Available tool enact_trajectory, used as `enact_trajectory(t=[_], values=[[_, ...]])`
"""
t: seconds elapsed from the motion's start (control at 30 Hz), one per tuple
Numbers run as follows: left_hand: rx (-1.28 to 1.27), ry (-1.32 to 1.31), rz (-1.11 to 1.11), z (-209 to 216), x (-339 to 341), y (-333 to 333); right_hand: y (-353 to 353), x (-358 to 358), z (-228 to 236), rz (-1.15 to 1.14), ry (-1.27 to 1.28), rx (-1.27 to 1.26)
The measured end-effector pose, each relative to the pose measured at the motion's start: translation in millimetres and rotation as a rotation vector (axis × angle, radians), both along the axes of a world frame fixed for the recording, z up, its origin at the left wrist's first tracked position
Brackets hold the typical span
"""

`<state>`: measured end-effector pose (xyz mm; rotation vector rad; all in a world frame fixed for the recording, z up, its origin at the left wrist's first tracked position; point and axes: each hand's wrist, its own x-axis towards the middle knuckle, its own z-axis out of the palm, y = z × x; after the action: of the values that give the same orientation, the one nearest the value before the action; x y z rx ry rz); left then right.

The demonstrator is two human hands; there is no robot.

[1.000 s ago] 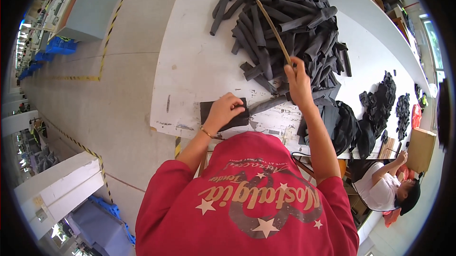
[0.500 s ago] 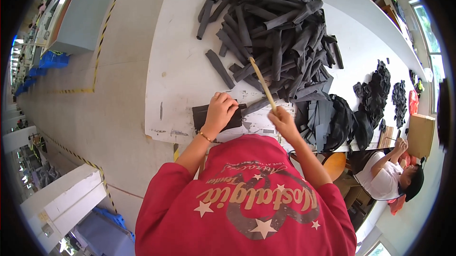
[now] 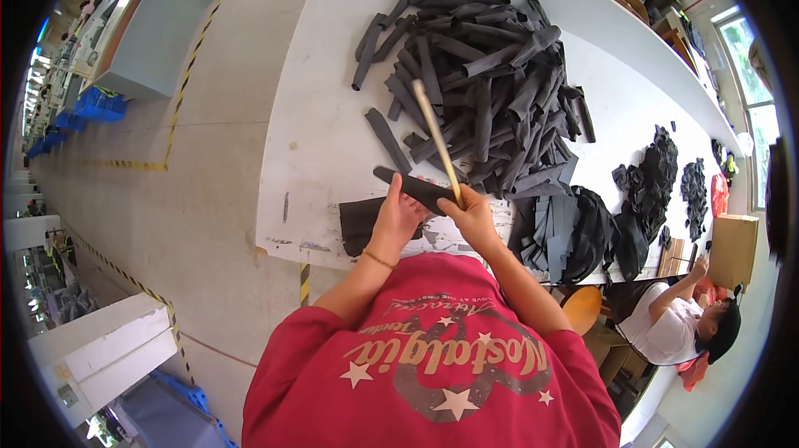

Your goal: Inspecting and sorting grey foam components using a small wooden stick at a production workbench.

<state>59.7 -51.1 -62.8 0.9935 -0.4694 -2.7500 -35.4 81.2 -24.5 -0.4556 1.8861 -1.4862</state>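
Observation:
A black rolled fabric tube (image 3: 416, 188) lies slantwise across both my hands, above the table's near edge. My left hand (image 3: 401, 215) holds it with the thumb on one side, its other fingers partly hidden beneath. In my right hand (image 3: 473, 220) is a thin wooden stick (image 3: 436, 133), pointing up and away to the left. The same hand's fingertips press on the tube's right end. Under and beside my left hand, a flat black fabric piece (image 3: 358, 223) rests on the white table (image 3: 312, 140). One loose black tube (image 3: 387, 140) lies just beyond.
A big heap of black fabric tubes (image 3: 487, 74) covers the table's far middle. To the right are stacked dark strips (image 3: 551, 232) and dark fabric bundles (image 3: 647, 169). A raised board (image 3: 632, 28) borders the far side. Another person (image 3: 666, 323) sits at the right.
The fabric tube is now up between my hands, off the flat piece. My left hand has turned palm upward and moved right; the stick has swung more upright.

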Motion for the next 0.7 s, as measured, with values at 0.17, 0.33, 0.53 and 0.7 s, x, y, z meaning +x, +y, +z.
enact_trajectory(t=[0.17, 0.33, 0.53, 0.7], values=[[0.027, 0.052, 0.304, -18, -24, -51, 21, 5, 11, 0.005, 0.166, -0.009], [-0.017, -0.028, 0.507, -7, -27, -90, 82, 4, 23, 0.091, 0.367, 0.150], [-0.021, -0.012, 0.534, -10, -27, -100, 90, 6, 29, 0.097, 0.429, 0.226], [-0.021, -0.010, 0.495, -9, -28, -98, 85, 0, 28, 0.080, 0.461, 0.204]])
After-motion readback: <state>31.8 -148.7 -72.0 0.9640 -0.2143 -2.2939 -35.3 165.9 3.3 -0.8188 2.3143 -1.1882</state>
